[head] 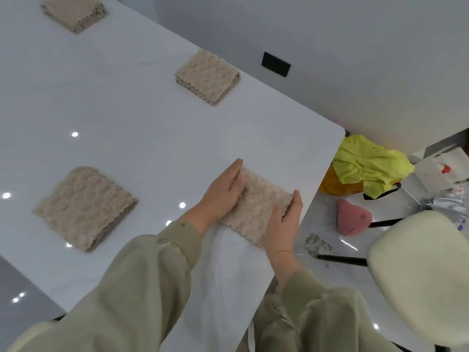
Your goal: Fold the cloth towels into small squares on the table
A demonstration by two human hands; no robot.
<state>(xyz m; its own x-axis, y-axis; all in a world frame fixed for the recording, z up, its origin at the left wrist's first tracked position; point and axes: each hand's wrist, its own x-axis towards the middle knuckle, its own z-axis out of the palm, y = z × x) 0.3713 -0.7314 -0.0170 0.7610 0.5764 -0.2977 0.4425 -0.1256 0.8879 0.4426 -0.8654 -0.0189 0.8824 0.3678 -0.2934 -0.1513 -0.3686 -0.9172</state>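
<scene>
Table [132, 118], near right corner.
- Towel in work [256, 207] lies flat close to the table edge, already a narrow folded block.
- Left hand [223, 191]: fingers straight and together, pressing down on the towel's left side.
- Right hand [286, 219]: thumb on top, fingers down the right edge. Whether they pinch the layers or only square them up is hard to tell.
- Done: three folded squares lie well apart, a left square [86, 207], a middle square [206, 77] and a far square [74, 11].
- Left to do: probably only tidying this fourth piece. No unfolded towels are in view.
</scene>
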